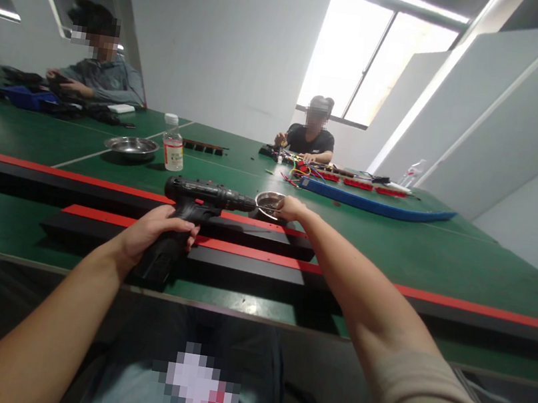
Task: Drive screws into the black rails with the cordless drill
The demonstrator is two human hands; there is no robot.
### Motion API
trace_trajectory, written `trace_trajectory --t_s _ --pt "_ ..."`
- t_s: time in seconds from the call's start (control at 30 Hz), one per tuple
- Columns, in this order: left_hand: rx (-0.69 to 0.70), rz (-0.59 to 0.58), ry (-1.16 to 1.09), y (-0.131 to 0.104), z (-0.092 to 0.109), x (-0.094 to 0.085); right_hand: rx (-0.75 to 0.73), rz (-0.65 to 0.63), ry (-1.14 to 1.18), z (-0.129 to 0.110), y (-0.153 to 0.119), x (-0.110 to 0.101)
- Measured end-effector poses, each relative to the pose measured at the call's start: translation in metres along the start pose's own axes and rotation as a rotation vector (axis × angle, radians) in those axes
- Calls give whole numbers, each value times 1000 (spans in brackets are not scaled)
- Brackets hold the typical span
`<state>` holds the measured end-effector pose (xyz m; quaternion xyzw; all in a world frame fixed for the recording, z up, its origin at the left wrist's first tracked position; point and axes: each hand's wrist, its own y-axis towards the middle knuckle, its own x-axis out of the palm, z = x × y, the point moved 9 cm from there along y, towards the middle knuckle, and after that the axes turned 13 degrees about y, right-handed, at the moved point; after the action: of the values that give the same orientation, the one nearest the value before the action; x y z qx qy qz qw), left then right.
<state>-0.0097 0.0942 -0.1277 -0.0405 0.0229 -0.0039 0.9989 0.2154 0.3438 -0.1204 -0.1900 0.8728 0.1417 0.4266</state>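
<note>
My left hand (157, 232) is wrapped round the grip of a black cordless drill (204, 192), whose bit points right. My right hand (291, 209) reaches into a small metal bowl (270, 196) just past the drill's tip; its fingertips are partly hidden, so what they pinch cannot be made out. Small dark pieces lie in the bowl. Under the drill, long black bars with red top faces (251, 251) lie across the green table (215, 294), running left to right.
A wide metal dish (131, 148) and a labelled bottle (174, 147) stand back left. A blue strip (374, 202) with coloured wires lies back right. One person (310, 139) sits across the table, another (110, 78) at the far left.
</note>
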Motion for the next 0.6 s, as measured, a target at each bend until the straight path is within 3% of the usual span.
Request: trace_trajectory --t_s 0.13,0.3,0.43,0.6 --pt "-10 11 24 0 1 0 83 -63 -41 9 0 0" --pt "-11 -4 48 -2 -1 -1 5 -39 154 9 -13 -10" --pt "-25 -20 64 -1 -6 -2 8 27 485 5 -49 -24" --pt "3 -71 133 1 -6 -3 27 97 785 -5 -116 -27"
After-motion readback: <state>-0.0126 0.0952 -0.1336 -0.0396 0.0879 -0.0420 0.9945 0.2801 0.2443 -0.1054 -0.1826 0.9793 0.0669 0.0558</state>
